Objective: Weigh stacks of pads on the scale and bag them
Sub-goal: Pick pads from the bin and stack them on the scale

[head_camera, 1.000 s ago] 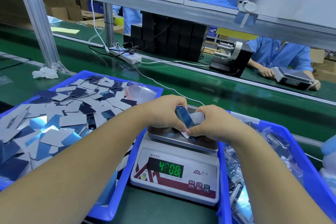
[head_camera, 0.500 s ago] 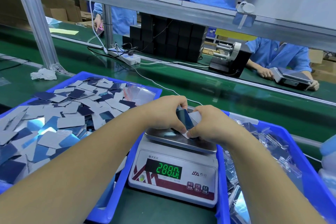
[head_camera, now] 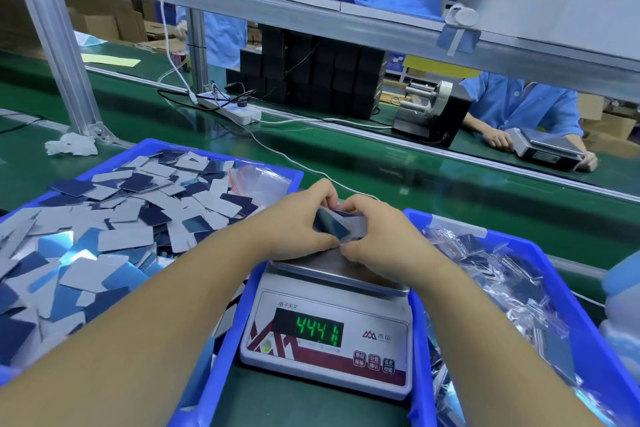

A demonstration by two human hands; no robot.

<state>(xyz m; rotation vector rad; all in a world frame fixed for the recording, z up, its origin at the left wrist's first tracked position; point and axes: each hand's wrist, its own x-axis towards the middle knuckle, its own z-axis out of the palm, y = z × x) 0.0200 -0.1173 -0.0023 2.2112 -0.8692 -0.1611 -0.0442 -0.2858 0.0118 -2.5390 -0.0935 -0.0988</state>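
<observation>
Both hands (head_camera: 298, 218) (head_camera: 377, 236) gripping pad stack (head_camera: 341, 227), scale (head_camera: 329, 333) (between bins)

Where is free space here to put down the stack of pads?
Bare green belt lies behind the scale, up to the far rail, and a strip left of the left bin near the crumpled tissue. Crowded: left bin with loose pads, right bin with bagged ones, and the scale's pan under both hands.

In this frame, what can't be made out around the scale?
- Head view: the stack of pads, mostly covered by the left hand and right hand; count unreadable.
- Scale display's last digit, blurred.
- Scale button labels, too small.
- Right bin, cut off by the frame edge.
</observation>
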